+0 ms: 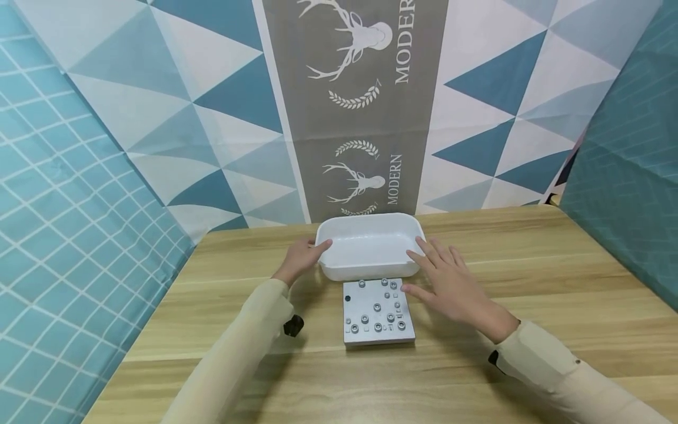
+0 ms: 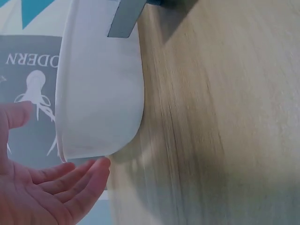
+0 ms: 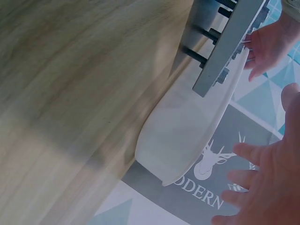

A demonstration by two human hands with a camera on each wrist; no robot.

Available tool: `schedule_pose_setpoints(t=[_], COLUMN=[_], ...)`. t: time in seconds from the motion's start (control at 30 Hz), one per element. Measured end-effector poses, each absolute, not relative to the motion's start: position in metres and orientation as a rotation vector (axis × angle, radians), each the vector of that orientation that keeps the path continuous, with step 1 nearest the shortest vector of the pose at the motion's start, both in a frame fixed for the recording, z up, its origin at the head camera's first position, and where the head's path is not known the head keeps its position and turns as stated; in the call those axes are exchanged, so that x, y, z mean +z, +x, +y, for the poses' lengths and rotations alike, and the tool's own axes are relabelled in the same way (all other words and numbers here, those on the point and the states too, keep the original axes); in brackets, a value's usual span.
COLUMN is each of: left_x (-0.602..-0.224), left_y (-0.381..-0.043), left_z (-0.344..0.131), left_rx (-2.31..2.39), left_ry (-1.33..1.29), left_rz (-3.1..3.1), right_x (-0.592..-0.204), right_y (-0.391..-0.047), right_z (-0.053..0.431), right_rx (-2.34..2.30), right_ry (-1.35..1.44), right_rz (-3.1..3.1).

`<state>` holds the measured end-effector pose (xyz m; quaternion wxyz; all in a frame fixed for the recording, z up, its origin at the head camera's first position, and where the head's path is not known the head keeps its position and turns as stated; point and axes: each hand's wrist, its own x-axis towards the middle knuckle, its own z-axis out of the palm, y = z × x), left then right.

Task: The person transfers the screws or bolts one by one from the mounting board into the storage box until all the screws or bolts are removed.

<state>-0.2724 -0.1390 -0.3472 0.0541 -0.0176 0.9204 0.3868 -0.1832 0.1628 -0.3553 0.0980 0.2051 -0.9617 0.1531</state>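
Note:
A white rectangular plastic basin (image 1: 365, 272) with rounded corners stands at the back of the table. My left hand (image 1: 302, 256) is at its left end, thumb over the rim in the head view. In the left wrist view, that hand's fingertips (image 2: 101, 164) are right at the basin's end wall, and the thumb stands apart from the rim. My right hand (image 1: 455, 288) reaches toward the right end with fingers spread and nearly straight, gripping nothing. In front of the basin is a square silver metal plate (image 1: 371, 306) set with several bolts (image 3: 194, 57), whose threaded ends jut out underneath.
The wood-grain table (image 1: 477, 377) runs back to a patterned cloth (image 1: 365, 123) with deer heads and triangles. Blue checked cloth (image 1: 69, 194) hangs on the left, and a teal cloth (image 1: 630, 165) on the right.

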Motion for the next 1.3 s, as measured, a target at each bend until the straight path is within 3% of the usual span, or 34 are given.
schedule_pose_setpoints(t=[0.43,1.3], left_x=[-0.354,-0.351], left_y=[-0.278,-0.278], left_z=[-0.154,-0.152], left_rx=[1.642,1.687], left_ry=[-0.255,-0.39], left_rz=[2.487,2.508], right_x=[-0.356,-0.354], right_y=[-0.188,-0.203], right_z=[0.159,0.143], right_rx=[0.493,0.447], right_ry=[0.753,1.262], right_rz=[-2.798,-2.481])
